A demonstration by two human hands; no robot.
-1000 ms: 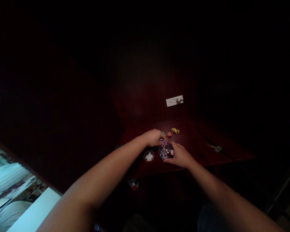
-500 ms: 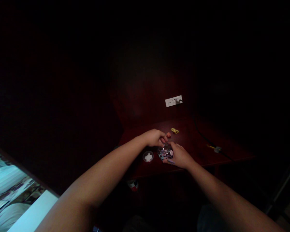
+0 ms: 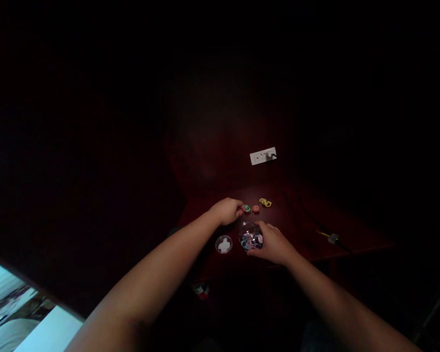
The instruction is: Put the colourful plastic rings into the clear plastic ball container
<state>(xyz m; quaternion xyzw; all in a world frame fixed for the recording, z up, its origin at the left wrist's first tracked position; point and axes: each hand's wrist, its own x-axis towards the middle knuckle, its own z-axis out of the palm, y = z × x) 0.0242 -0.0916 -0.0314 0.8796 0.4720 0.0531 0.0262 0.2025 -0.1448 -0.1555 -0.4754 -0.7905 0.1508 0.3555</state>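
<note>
My right hand (image 3: 275, 242) wraps around a clear plastic jar (image 3: 244, 227), tilted on the table with its mouth toward the back. Several small coloured bands, blue, pink and purple, lie inside it; they look like hair ties. Just beyond the jar, my left hand (image 3: 228, 211) pinches a small green hair tie (image 3: 247, 208) at its fingertips, at table height. To its right are an orange-pink hair tie (image 3: 255, 209) and some yellow hair ties (image 3: 265, 202). A round clear lid (image 3: 224, 244) with a white patch rests left of the jar.
The dark red table (image 3: 293, 220) meets a panel at the back bearing a white power socket (image 3: 263, 156) with a plug in it. A dark cable with a pale connector (image 3: 333, 238) crosses the right side. A red and white container (image 3: 201, 290) is below the front edge.
My left hand has moved from the jar's mouth to the left and back, and a green hair tie now shows at its fingertips. My right hand still holds the jar.
</note>
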